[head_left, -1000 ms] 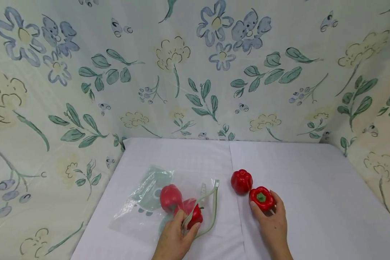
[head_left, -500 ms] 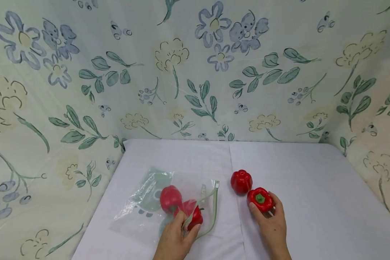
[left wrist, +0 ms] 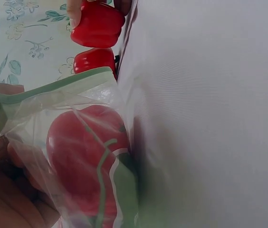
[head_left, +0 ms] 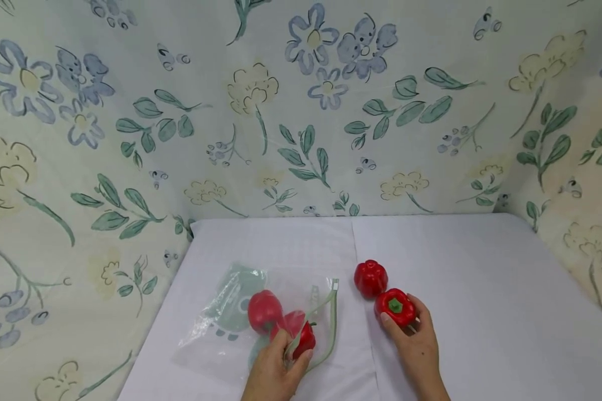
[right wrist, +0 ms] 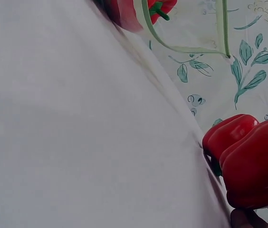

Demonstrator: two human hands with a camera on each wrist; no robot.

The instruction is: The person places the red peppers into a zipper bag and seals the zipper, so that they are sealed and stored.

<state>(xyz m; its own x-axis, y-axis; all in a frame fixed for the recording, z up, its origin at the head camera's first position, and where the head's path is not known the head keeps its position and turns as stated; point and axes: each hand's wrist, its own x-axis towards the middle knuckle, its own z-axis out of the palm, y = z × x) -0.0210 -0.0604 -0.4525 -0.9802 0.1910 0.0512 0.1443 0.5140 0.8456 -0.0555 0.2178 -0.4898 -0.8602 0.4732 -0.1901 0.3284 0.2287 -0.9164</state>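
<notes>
My left hand pinches the green-edged mouth of a clear zip bag, which lies on the table at left with its opening toward the right. A red bell pepper sits deeper in the bag, and a second one lies at its mouth beside my fingers. In the left wrist view the plastic stretches over a pepper. My right hand holds another red bell pepper, green stem end facing the head camera. Just behind it rests one more red pepper.
A white cloth covers the table, with a seam or fold running front to back near the middle. Behind and at both sides hangs a floral curtain. The bag's zipper slider stands at the far corner of its mouth.
My right hand has shifted slightly left with its pepper, nearer the bag. The left hand keeps its grip on the bag mouth. The head view has tilted a little.
</notes>
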